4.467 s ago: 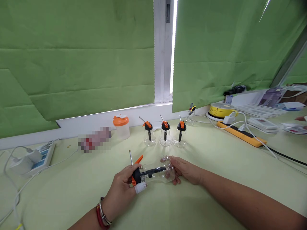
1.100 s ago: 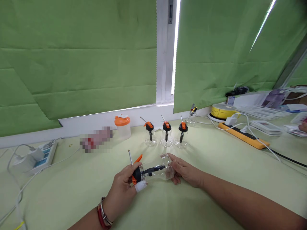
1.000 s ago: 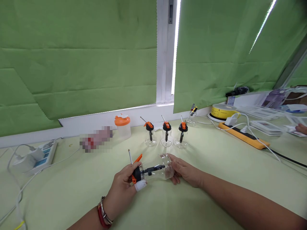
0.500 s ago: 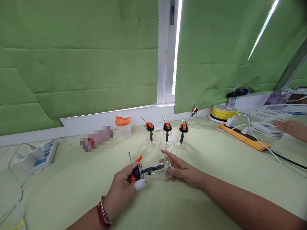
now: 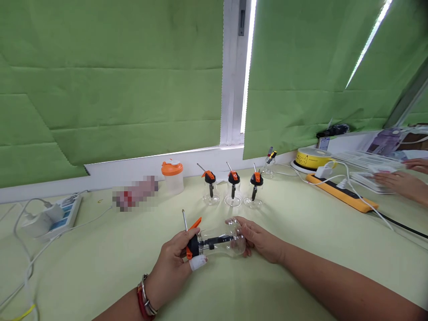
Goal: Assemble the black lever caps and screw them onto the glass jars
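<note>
A clear bottle [image 5: 222, 242] with a black and orange lid [image 5: 193, 246] is held on its side between my hands, above the table. A thin metal rod sticks out past the lid, and a dark tube-like part shows inside the bottle. My left hand [image 5: 175, 256], with white tape on its thumb, is closed around the lid. At the other end, my right hand [image 5: 259, 238] wraps round the bottle's base; some of its fingers are hidden behind it. Beyond them stand three similar lidded bottles: a left one [image 5: 211, 189], a middle one [image 5: 233, 189] and a right one [image 5: 254, 189].
An orange-lidded cup [image 5: 173, 178] stands at the back, beside a blurred pink item [image 5: 137, 194]. White power strip [image 5: 65, 218] and cables lie left; an orange power strip [image 5: 341, 191] and yellow round tin [image 5: 314, 158] right. Another person's hands [image 5: 401, 183] touch white panels at far right.
The bottle and both my hands have shifted slightly right and down, and the bottle's clear body shows more fully. The other person's hands have come further into view.
</note>
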Demonstrator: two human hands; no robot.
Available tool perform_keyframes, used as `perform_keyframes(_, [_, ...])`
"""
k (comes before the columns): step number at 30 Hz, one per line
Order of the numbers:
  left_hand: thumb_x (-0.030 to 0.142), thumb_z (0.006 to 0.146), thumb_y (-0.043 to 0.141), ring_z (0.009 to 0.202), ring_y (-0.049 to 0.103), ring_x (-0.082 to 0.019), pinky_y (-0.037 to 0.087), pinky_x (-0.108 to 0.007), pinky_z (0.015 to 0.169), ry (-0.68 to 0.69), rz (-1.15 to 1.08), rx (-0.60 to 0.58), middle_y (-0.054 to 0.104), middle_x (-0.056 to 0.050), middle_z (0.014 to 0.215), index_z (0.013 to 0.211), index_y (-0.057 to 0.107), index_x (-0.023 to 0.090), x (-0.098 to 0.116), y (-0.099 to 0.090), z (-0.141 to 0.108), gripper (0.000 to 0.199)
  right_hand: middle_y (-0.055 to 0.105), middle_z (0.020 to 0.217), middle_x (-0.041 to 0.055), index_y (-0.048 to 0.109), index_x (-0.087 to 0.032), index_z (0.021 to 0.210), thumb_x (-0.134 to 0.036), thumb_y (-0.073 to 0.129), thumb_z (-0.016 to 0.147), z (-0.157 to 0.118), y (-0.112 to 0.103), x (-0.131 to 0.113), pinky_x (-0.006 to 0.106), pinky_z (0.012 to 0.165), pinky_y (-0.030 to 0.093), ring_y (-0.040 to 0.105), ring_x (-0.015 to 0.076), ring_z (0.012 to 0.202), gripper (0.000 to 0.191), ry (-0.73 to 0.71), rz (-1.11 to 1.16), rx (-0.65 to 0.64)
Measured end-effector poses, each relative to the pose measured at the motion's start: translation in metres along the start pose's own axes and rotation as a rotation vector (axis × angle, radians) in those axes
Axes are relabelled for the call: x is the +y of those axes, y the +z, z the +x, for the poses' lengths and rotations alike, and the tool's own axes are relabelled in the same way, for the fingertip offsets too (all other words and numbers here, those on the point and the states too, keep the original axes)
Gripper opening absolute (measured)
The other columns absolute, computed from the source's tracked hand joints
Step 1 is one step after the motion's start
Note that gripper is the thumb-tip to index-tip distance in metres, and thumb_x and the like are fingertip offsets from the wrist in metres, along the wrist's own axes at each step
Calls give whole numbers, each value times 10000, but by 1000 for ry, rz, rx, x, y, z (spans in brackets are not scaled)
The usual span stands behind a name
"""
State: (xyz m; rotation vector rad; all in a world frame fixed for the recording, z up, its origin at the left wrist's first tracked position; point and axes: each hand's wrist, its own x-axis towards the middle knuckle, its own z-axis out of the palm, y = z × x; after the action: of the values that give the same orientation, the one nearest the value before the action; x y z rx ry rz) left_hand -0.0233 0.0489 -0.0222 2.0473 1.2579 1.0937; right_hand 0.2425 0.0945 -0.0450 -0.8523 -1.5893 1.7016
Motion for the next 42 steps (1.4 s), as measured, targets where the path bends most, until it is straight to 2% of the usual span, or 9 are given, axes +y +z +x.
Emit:
perform_keyframes(7, [333, 684, 729, 778, 620, -167, 535, -279, 722, -35, -42, -7, 663, -49, 921, 1132, 639, 219, 1, 0, 4, 471, 643, 806, 51, 441, -191, 1254, -668, 414, 839, 0, 1, 0, 202, 457, 344, 530, 93, 510, 632, -6, 3, -10])
perform_keyframes(13, [315, 665, 738, 792, 618, -173, 533, -274, 721, -83, -120, 10, 666, -48, 924, 1117, 644, 205, -3, 1, 5, 475, 623, 875, 73, 384, -200, 1340, -605, 393, 887, 0, 1, 1, 219, 488, 373, 590, 133, 625, 607, -8, 53, -38])
perform_keyframes(16, [316, 651, 749, 790, 619, -174, 535, -273, 724, -115, -154, 15, 666, -51, 921, 1105, 650, 194, -2, 1, 5, 480, 575, 1092, 107, 275, -265, 1420, -558, 452, 886, -3, 1, -2, 250, 562, 428, 593, 142, 722, 634, -26, 51, -21])
perform_keyframes(19, [309, 643, 753, 810, 619, -178, 535, -276, 744, -139, -191, 17, 665, -55, 935, 1095, 653, 190, -1, 1, 6, 477, 365, 1372, 118, 168, -359, 1445, -518, 561, 841, -6, 2, -8, 284, 640, 456, 573, 147, 826, 738, -72, 32, -32])
perform_keyframes(21, [309, 637, 755, 819, 617, -181, 534, -279, 750, -160, -212, 28, 664, -62, 952, 1094, 652, 183, -1, 1, 6, 484, 286, 1422, 111, 145, -381, 1444, -487, 629, 803, -7, 3, -11, 287, 667, 449, 556, 156, 883, 810, -97, 24, -72])
perform_keyframes(25, [295, 649, 746, 806, 609, -179, 529, -274, 725, -175, -190, 19, 662, -61, 943, 1106, 646, 180, -3, 2, 5, 481, 356, 1353, 81, 225, -376, 1419, -425, 694, 769, -6, 3, -12, 272, 719, 424, 527, 138, 910, 803, -101, 58, -108])
perform_keyframes(30, [311, 668, 739, 804, 608, -180, 522, -279, 732, -126, -120, -5, 665, -67, 943, 1117, 639, 179, -2, 0, 4, 478, 482, 1161, 63, 301, -327, 1386, -471, 672, 774, -5, 2, -9, 220, 604, 394, 531, 121, 811, 731, -46, 96, -96])
perform_keyframes(35, [335, 675, 737, 797, 612, -178, 521, -283, 737, -75, -65, -8, 670, -65, 942, 1114, 643, 189, 3, -1, 3, 472, 557, 874, 30, 373, -228, 1355, -522, 553, 849, -4, -2, -3, 216, 545, 376, 558, 110, 656, 612, -56, 1, -69])
perform_keyframes(42, [279, 648, 746, 799, 613, -180, 523, -268, 713, -95, -116, -4, 676, -71, 955, 1100, 657, 188, 8, -1, 4, 470, 605, 907, 60, 392, -200, 1336, -550, 483, 876, -3, -3, -2, 213, 510, 369, 562, 108, 612, 586, -52, -26, -76])
